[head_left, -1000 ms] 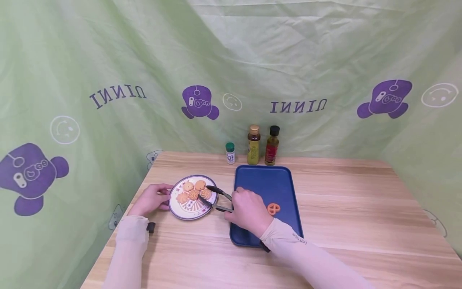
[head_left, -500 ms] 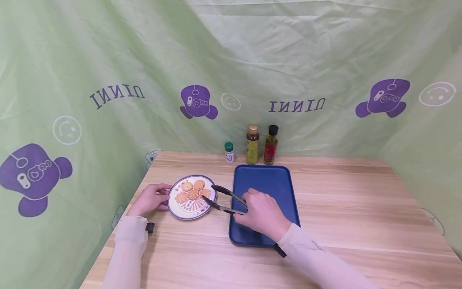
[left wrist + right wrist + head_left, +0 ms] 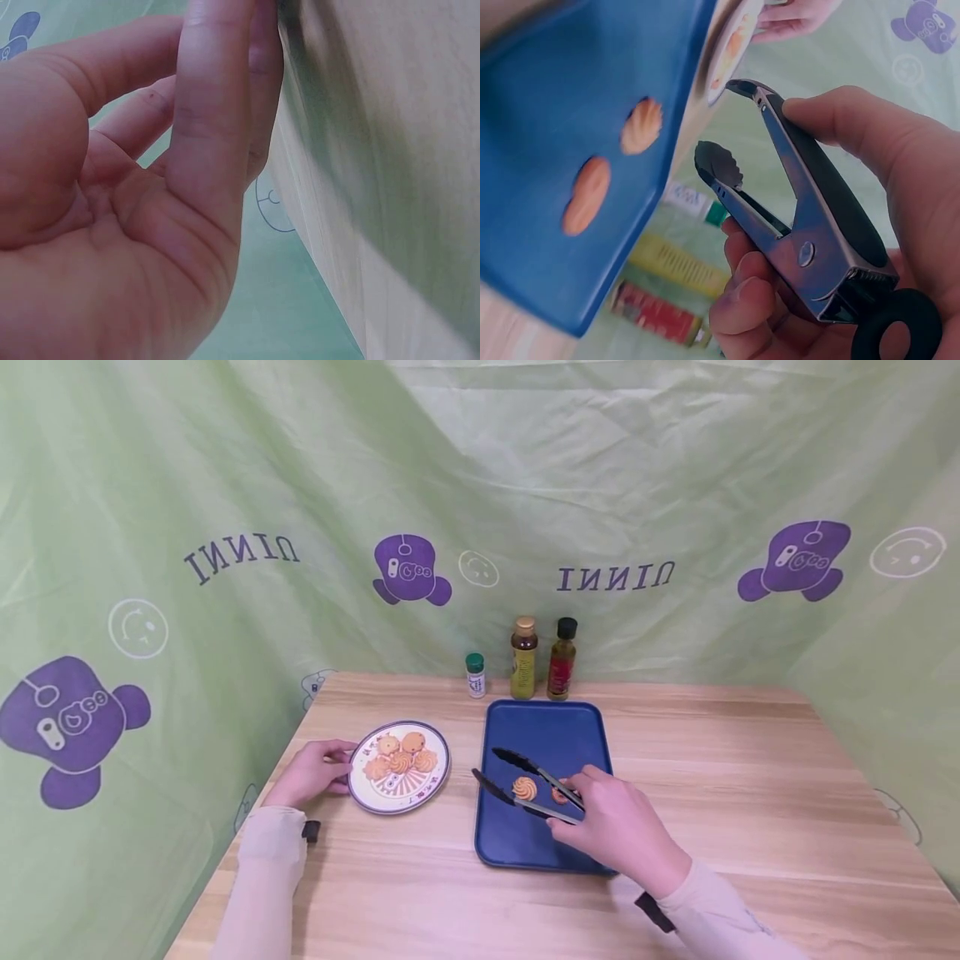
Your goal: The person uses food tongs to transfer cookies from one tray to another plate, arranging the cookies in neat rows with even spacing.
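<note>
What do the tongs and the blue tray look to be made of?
Tongs: brushed metal arms, going by the grey sheen and the rivet, with dark, probably rubber or plastic, grip pads and scalloped black tips. The right hand grips them open. Blue tray: likely moulded plastic, with a matte even colour and rounded raised rim, though coated metal cannot be ruled out.

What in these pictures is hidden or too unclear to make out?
- Second cookie on the tray: head view, mostly hidden behind the tongs and right hand.
- Bottle labels: head view, too small to read; right wrist view, blurred.
- Plate pattern: head view, partly covered by cookies.
- Left hand touching the plate: left wrist view shows only palm and blurred table edge.
</note>
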`<state>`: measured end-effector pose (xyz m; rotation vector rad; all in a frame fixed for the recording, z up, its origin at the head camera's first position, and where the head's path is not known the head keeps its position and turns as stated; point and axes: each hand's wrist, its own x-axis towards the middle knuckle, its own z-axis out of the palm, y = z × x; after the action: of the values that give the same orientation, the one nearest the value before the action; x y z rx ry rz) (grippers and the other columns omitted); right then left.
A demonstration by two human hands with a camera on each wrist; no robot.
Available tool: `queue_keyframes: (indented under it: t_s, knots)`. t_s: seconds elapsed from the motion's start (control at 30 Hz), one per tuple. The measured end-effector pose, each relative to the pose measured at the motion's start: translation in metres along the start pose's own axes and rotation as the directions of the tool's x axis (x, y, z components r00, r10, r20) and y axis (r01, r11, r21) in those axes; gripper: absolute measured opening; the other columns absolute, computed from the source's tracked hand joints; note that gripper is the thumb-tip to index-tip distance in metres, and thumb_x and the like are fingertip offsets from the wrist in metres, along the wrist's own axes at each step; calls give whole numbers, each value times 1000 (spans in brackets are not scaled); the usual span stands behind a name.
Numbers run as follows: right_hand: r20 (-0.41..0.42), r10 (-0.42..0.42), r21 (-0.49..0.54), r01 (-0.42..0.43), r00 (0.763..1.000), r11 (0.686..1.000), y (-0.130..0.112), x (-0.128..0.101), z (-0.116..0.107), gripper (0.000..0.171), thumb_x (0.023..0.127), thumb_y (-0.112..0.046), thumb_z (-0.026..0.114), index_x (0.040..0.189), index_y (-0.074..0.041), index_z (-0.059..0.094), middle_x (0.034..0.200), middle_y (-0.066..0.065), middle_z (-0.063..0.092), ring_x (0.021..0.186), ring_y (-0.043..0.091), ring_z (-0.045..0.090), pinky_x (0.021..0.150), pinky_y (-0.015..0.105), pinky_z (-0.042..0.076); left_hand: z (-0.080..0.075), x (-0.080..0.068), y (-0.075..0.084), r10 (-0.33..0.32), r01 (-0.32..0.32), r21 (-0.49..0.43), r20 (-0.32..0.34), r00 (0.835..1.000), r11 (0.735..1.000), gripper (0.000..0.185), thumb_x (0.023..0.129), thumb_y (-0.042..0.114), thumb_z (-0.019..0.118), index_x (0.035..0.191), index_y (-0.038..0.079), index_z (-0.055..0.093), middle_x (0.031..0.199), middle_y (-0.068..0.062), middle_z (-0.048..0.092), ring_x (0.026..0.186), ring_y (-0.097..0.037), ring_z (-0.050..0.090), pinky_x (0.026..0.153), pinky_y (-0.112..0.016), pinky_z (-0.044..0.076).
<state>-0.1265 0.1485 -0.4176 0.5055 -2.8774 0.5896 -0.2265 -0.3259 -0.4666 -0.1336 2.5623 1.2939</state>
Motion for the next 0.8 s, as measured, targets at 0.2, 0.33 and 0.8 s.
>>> queue_keyframes:
  t_s: [0.2,0.33,0.8]
  knots:
    - [3,39,-38,-39,999,999,17,-17,-6,40,79,-36,96,100,-6,80,83,-2,64,63,9,50,52,25,46,0,-1,0,2,-2,7,6,1000,1000,51,107,-5,65,157,-11,54,128,-28,62,91,-21,74,78,-31,75]
    - [4,58,-45,-58,998,997,22,-28,-7,41,78,-37,96,98,-5,79,82,-2,63,63,9,50,53,26,47,0,-1,1,8,-8,14,6,1000,1000,51,107,-4,65,156,-11,55,127,-28,62,91,-21,74,78,-31,75]
    - [-40,59,-75,-61,997,995,26,-47,1,43,74,-38,98,97,-7,79,81,-4,59,61,8,47,50,24,44,-1,-1,1,14,-14,7,5,1000,1000,51,107,-5,65,156,-12,54,129,-31,63,89,-20,74,77,-32,75]
